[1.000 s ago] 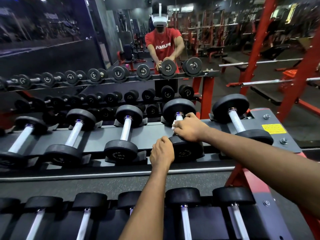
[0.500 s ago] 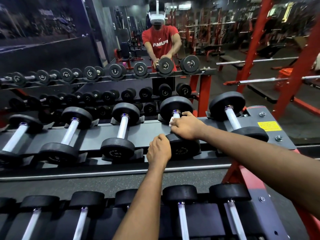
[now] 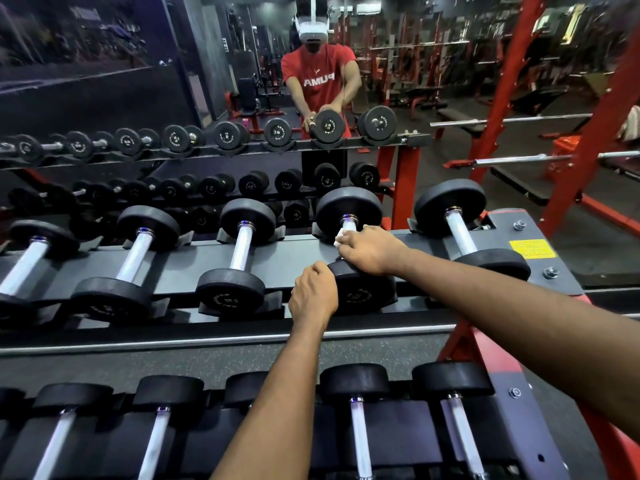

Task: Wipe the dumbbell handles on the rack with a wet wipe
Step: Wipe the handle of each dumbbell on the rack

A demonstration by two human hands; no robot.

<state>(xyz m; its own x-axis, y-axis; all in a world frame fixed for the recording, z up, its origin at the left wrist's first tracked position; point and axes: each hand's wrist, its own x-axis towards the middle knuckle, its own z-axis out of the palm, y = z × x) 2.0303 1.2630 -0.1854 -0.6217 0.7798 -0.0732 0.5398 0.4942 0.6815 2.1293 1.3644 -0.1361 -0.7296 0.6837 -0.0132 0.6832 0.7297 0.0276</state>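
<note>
Hardly anything has shifted in the past second: both hands remain on the same dumbbell (image 3: 363,292), second from the right on the top tier of the rack (image 3: 277,258), while the view has tipped only slightly. My right hand (image 3: 372,251) sits just right of centre in the frame, fingers curled over the steel handle (image 3: 348,221) with the white wet wipe (image 3: 341,237) pinched against it, a corner of the wipe showing at the fingertips. My left hand (image 3: 313,296), just below and to the left, is curled over the left edge of the dumbbell's near head, apparently steadying it. The handle runs away from me, from that near head up the frame to the far head (image 3: 348,206), so the wiping stroke looks to go along that line, and only a short bare stretch shows beyond the right hand. That hand is the one on the handle; the left only braces. Further right lies the last dumbbell's handle (image 3: 460,230), and unwiped-looking handles (image 3: 242,247) wait to the left. Whether those are already clean cannot be told. A mirror (image 3: 104,98) fills the upper frame behind the rack.
</note>
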